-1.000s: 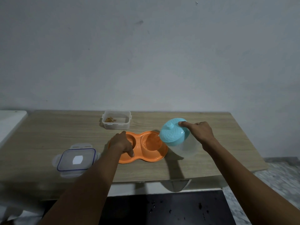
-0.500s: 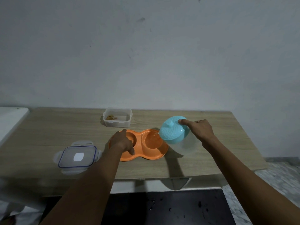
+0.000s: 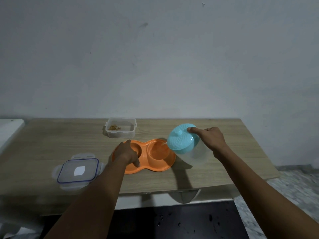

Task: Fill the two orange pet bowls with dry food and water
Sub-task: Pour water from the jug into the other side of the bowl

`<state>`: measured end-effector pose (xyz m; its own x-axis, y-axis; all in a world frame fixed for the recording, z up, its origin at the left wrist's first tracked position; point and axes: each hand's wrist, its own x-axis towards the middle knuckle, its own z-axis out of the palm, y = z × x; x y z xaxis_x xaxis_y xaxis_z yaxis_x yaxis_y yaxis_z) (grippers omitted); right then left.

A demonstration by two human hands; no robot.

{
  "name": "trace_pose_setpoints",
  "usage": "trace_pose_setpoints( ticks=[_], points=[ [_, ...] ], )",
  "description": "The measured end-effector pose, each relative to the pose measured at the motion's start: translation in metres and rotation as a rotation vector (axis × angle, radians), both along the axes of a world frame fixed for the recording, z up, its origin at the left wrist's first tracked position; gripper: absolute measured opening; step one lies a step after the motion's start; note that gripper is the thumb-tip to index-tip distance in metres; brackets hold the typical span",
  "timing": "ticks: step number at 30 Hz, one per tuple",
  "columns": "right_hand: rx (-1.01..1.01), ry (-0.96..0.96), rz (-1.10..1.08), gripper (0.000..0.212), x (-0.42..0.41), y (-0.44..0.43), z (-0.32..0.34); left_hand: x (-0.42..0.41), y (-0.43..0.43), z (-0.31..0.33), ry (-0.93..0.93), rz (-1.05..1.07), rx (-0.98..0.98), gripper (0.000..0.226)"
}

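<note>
A clear box lid (image 3: 78, 170) is lying flat near the front edge of the wooden table (image 3: 51, 144), left of the person's left forearm. Just beyond it the left hand (image 3: 126, 155) is steadying the orange dish (image 3: 155, 167), fingers curled over the rim of the left bowl (image 3: 138, 149) and thumb pressing on the front flange (the hand is hiding most of that bowl, so its contents cannot be told). The dish looks like light, stiff plastic that is likely to skate on the smooth wood, so the rim and flange seem the sensible places to pin it. Beside it the right bowl (image 3: 158, 150) is taking a thin trickle of water and is already glinting wet. The right hand (image 3: 210, 140) is gripping the clear jug (image 3: 198, 156) round its body and tipping it toward that bowl, forefinger (image 3: 191, 129) stretching onto the blue lid (image 3: 182, 140). The jug appears thin-walled and smooth, light in itself but shifting in weight as the water runs out. A wrap round the body with a finger on the lid looks right, since the lid may drop off otherwise. Farther back, near the grey wall (image 3: 155, 57), an open food box (image 3: 120, 130) is sitting with a few brown pellets in one corner.
</note>
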<state>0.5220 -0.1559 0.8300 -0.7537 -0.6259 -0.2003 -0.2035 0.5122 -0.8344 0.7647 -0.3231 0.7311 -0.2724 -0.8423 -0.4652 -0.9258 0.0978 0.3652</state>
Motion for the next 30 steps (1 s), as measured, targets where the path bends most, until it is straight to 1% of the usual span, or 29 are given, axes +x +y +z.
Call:
trace_pose_setpoints(
  ticks=[1,5,11,20,30],
  points=[
    [0.000,0.002,0.002,0.061,0.000,0.001,0.000,0.000,0.000,-0.001,0.003,0.000,0.000,0.133],
    [0.006,0.011,0.007,0.052,-0.001,0.004,0.003,0.000,-0.002,-0.002,-0.007,-0.012,-0.008,0.133],
    [-0.006,-0.019,-0.016,0.064,-0.006,0.008,0.001,-0.002,-0.002,-0.003,-0.012,-0.013,-0.010,0.134],
    [-0.005,-0.024,-0.012,0.055,-0.009,0.008,-0.003,-0.003,-0.003,-0.005,-0.017,0.000,-0.001,0.133],
    [0.007,0.046,0.042,0.050,-0.013,0.002,-0.004,-0.005,-0.003,-0.004,-0.030,-0.001,-0.004,0.133]
  ],
)
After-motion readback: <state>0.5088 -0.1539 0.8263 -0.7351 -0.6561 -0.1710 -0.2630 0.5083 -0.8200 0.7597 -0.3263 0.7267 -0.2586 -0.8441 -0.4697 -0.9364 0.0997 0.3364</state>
